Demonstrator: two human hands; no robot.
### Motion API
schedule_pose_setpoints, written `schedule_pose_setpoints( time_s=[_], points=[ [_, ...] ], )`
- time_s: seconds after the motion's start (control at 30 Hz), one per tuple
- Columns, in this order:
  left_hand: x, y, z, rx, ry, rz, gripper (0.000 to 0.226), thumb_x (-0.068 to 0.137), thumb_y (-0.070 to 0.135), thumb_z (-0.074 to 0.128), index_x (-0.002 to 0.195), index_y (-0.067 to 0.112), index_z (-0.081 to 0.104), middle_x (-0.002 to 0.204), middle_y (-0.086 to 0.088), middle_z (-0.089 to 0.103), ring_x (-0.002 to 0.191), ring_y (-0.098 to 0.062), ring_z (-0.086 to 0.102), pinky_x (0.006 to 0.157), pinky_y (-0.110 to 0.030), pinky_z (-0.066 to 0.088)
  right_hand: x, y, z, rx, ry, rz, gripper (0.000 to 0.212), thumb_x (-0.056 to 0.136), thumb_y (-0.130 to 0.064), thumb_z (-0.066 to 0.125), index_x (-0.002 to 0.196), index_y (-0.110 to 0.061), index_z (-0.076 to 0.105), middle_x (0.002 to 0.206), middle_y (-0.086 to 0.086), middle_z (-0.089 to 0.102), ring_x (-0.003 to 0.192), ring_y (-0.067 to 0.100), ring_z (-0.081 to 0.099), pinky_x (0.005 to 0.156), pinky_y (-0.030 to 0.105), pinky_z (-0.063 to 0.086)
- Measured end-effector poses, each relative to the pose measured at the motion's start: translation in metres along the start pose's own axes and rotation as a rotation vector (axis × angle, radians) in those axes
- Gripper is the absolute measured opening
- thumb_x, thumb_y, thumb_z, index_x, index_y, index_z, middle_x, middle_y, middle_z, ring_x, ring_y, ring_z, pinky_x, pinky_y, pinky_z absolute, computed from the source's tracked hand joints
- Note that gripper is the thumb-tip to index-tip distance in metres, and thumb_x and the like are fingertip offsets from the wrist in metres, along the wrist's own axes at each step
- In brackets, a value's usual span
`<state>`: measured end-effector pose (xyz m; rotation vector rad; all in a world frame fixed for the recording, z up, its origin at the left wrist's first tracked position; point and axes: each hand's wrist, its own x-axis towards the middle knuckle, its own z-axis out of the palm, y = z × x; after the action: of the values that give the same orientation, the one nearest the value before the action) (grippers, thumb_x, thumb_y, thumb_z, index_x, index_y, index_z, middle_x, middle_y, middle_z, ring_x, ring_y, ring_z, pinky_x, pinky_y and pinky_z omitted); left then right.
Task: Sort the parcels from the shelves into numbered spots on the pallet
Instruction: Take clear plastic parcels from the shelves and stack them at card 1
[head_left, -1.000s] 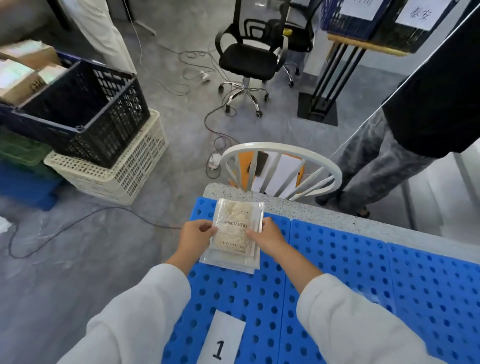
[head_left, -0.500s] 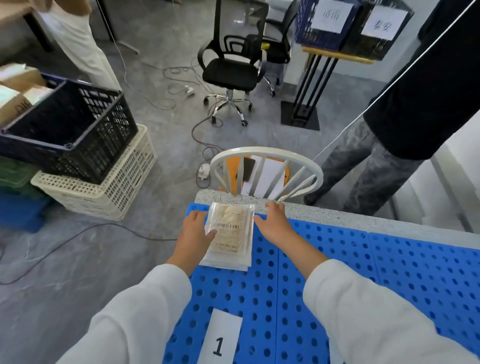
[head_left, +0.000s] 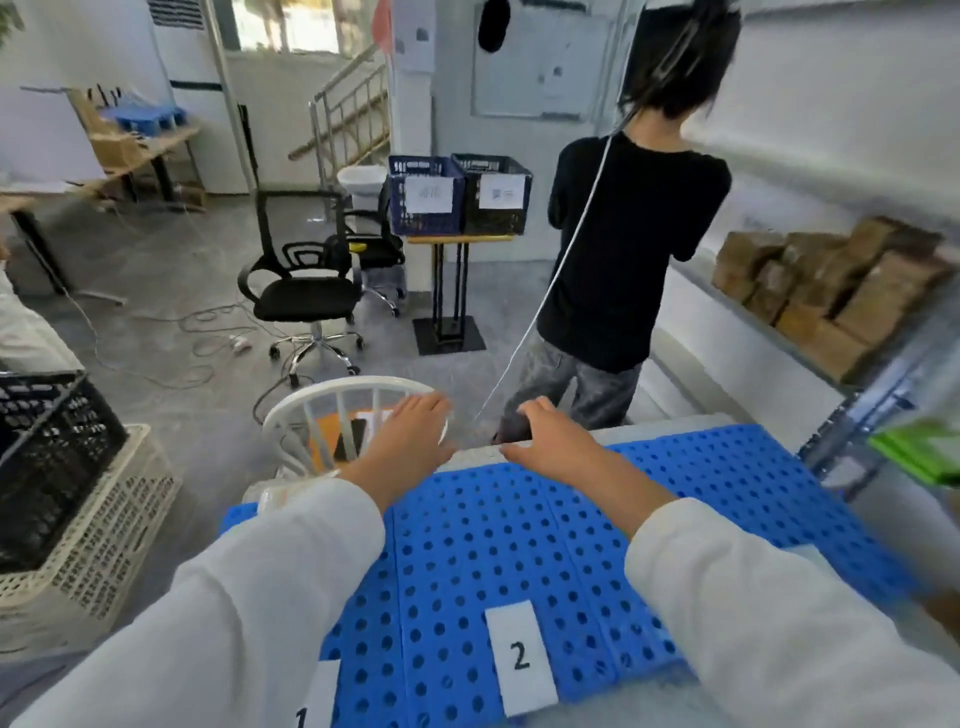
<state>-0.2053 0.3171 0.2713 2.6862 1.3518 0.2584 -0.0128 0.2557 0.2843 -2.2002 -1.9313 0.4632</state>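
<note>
Though near, person (head_left: 623, 249) (black-clad) beyond pallet (head_left: 675, 493)

Label 2 (head_left: 519, 657) is set on the pallet (head_left: 519, 519), with label 1 (head_left: 311, 701) to its left. A parcel (head_left: 275, 496) lies at the pallet's far left corner. A chair (head_left: 332, 400) is placed behind the pallet, stacked crates (head_left: 104, 561) to its left, and shelved boxes (head_left: 831, 291) to its right.
</note>
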Motion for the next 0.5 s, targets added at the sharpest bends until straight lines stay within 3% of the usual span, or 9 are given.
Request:
schedule_pose_setpoints(
  time_s=[0.2,0.3,0.43,0.5],
  points=[
    [0.009,0.186,-0.009,-0.008,-0.017,0.332,0.068,0.091,0.042,0.057,0.147,0.015,0.031,0.152,-0.001,0.031,0.14,-0.021,0.03,0.114,-0.032,0.024,-0.138,0.128,-0.061,-0.046,0.131,0.191,0.071,0.09,-0.058,0.051,0.14,-0.012,0.034,0.144,0.004,0.034,0.118,0.023,0.049,0.088,0.038,0.047],
    [-0.002,0.285,-0.002,0.007,-0.036,0.54,0.067,0.093,0.042,0.054,0.148,0.013,0.029,0.153,-0.002,0.031,0.139,-0.019,0.031,0.113,-0.03,0.026,-0.222,0.196,-0.075,-0.032,0.178,0.328,0.078,0.09,-0.059,0.049,0.147,-0.011,0.027,0.152,0.004,0.026,0.129,0.024,0.043,0.099,0.039,0.044],
    [-0.024,0.395,0.01,-0.003,-0.056,0.748,0.066,0.095,0.043,0.052,0.149,0.015,0.029,0.153,0.0,0.031,0.139,-0.018,0.031,0.113,-0.03,0.028,-0.347,0.273,-0.073,0.002,0.208,0.548,0.061,0.086,-0.058,0.051,0.128,-0.016,0.039,0.127,0.002,0.036,0.124,0.027,0.047,0.092,0.041,0.046],
    [-0.039,0.442,0.018,-0.013,-0.075,0.836,0.065,0.095,0.043,0.052,0.149,0.015,0.03,0.153,0.001,0.032,0.14,-0.017,0.03,0.114,-0.029,0.026,-0.408,0.297,-0.07,0.021,0.269,0.674,0.069,0.085,-0.058,0.052,0.136,-0.013,0.036,0.134,0.003,0.037,0.121,0.025,0.047,0.091,0.039,0.046]
  ],
)
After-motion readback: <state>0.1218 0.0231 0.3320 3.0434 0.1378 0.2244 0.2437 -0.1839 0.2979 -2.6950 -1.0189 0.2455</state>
